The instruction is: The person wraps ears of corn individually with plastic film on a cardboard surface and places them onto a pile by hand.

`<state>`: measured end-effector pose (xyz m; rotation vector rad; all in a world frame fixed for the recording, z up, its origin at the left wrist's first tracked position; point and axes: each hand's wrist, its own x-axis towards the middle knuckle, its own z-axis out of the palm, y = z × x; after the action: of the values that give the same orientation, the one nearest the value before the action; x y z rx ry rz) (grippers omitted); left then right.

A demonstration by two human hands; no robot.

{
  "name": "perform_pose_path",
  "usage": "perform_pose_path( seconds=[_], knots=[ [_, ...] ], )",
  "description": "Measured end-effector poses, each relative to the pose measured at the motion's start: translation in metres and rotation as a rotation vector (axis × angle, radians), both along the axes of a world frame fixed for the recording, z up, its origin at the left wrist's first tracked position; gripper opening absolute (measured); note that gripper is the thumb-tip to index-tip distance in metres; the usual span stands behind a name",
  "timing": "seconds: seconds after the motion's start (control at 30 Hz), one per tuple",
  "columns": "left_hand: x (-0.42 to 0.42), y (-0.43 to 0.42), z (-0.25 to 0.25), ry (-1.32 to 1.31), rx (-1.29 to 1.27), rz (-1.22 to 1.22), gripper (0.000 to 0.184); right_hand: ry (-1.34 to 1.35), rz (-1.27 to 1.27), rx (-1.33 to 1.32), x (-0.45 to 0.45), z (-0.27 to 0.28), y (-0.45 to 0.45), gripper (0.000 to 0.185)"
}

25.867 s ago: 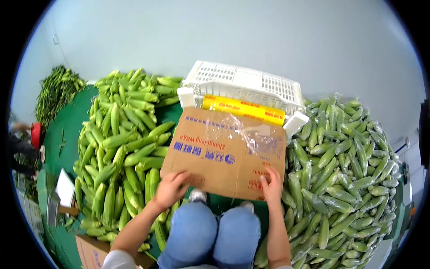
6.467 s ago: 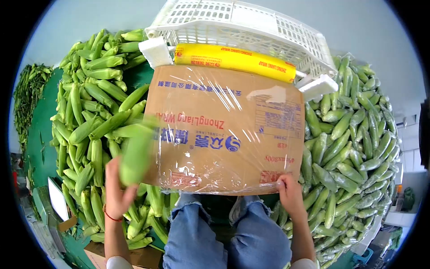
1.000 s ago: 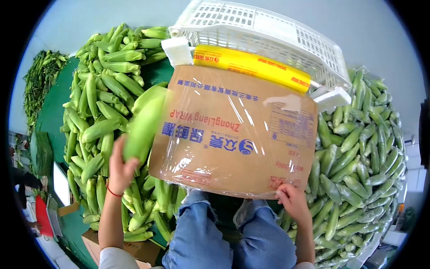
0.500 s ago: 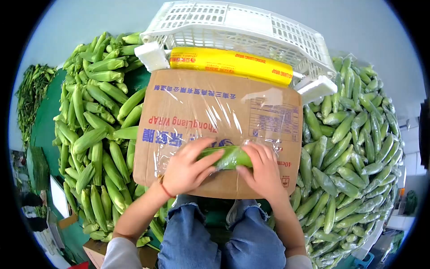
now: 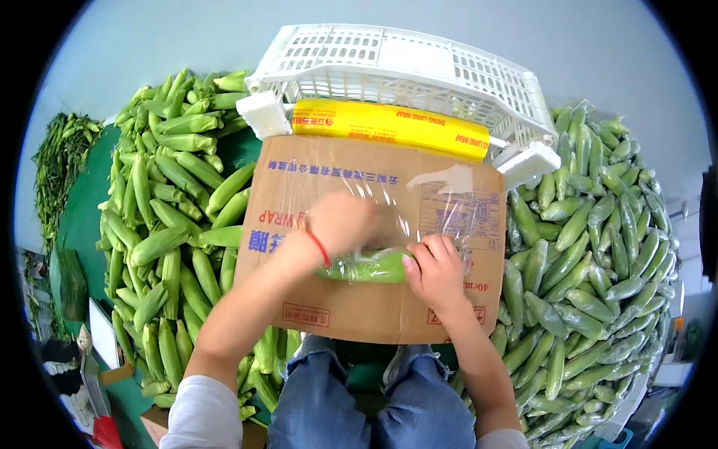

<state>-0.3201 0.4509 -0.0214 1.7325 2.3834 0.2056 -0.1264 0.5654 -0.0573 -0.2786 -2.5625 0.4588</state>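
Observation:
An ear of corn in its green husk point(image 5: 370, 267), partly covered in clear film, lies on the cardboard box point(image 5: 374, 310). My right hand point(image 5: 437, 273) grips its right end, thumb on the near side and fingers over the top. Just above the corn's left part is my left hand point(image 5: 342, 223), smeared by motion, so its fingers cannot be made out. Clear plastic wrap point(image 5: 374, 198) stretches over the box from the yellow wrap roll point(image 5: 389, 129) at the back.
Unwrapped corn point(image 5: 176, 202) is heaped on the left, film-wrapped corn point(image 5: 591, 262) on the right. A white plastic crate point(image 5: 404, 63) stands behind the roll, with white foam blocks point(image 5: 263, 114) at the roll's ends. Greens point(image 5: 63, 161) lie far left.
My left hand has left the corn's left end and moved up and slightly right over the film. My right hand stays on the right end. The camera view has shifted slightly.

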Motion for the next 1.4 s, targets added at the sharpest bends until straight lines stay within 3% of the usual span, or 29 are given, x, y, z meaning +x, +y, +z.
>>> perform_pose_path(
  seconds=[0.07,0.13,0.2,0.3,0.4,0.43,0.5,0.57,0.7,0.77,0.83,0.9,1.0,1.07,1.13,1.2,1.27,1.3,1.33,1.4],
  knots=[
    [0.053,-0.015,0.028,-0.142,-0.143,0.03,0.041,-0.06,-0.026,-0.077,0.0,0.004,-0.001,0.024],
    [0.092,-0.058,0.008,-0.038,0.285,0.019,0.057,-0.461,-0.073,-0.148,0.001,0.027,-0.015,0.031],
    [0.112,-0.09,0.012,-0.12,0.159,0.01,0.07,-0.875,0.008,-0.163,0.008,0.044,-0.037,0.034],
    [0.109,-0.096,0.001,-0.093,0.14,0.012,0.072,-0.723,-0.009,-0.326,0.024,0.057,-0.054,0.039],
    [0.059,-0.048,-0.019,0.059,0.233,0.112,0.066,-0.229,0.051,0.047,0.024,0.049,-0.049,0.046],
    [0.035,-0.026,-0.028,0.133,0.298,0.143,0.066,-0.195,0.136,0.023,0.022,0.039,-0.044,0.057],
    [-0.017,0.015,-0.031,0.245,0.309,0.134,0.063,-0.205,0.163,0.162,0.005,0.033,-0.033,0.062],
    [-0.051,0.04,-0.026,0.097,0.253,0.006,0.062,-0.214,0.2,0.255,-0.02,0.026,-0.013,0.073],
    [-0.061,0.068,-0.015,-0.076,-0.163,-0.121,0.062,-0.218,0.196,0.262,-0.072,0.017,0.017,0.062],
    [-0.062,0.07,-0.014,-0.047,-0.192,-0.108,0.063,-0.347,0.207,0.216,-0.089,0.015,0.026,0.055],
    [-0.057,0.068,-0.016,-0.077,-0.224,-0.102,0.066,-0.306,0.288,0.222,-0.072,0.022,0.011,0.052],
    [-0.051,0.06,-0.028,-0.011,-0.128,-0.163,0.055,-0.331,0.37,0.178,-0.045,0.036,-0.004,0.051],
    [-0.045,0.049,-0.013,-0.024,0.004,-0.144,0.047,-0.576,0.501,-0.046,0.012,0.051,-0.03,0.058],
    [-0.045,0.041,-0.008,-0.199,0.052,-0.104,0.048,-1.025,0.554,-0.251,0.041,0.077,-0.039,0.06],
    [-0.056,0.038,-0.006,-0.47,0.102,-0.06,0.051,-0.962,0.593,-0.348,0.075,0.071,-0.035,0.062],
    [-0.03,0.009,-0.001,-0.494,0.727,0.152,0.039,-0.962,0.407,-0.589,0.093,0.072,-0.026,0.058],
    [0.024,-0.031,0.013,-0.378,0.916,0.104,0.038,-0.742,0.022,-1.222,0.086,0.068,-0.028,0.058],
    [0.048,-0.045,0.024,-0.29,0.855,-0.103,0.036,-0.604,-0.193,-1.532,0.086,0.065,-0.035,0.058],
    [0.064,-0.054,0.028,-0.203,0.789,-0.3,0.035,-0.635,-0.071,-1.811,0.084,0.062,-0.04,0.061],
    [0.07,-0.057,0.02,-0.305,0.89,-0.145,0.04,-0.689,0.247,-2.332,0.064,0.057,-0.041,0.066]
  ],
)
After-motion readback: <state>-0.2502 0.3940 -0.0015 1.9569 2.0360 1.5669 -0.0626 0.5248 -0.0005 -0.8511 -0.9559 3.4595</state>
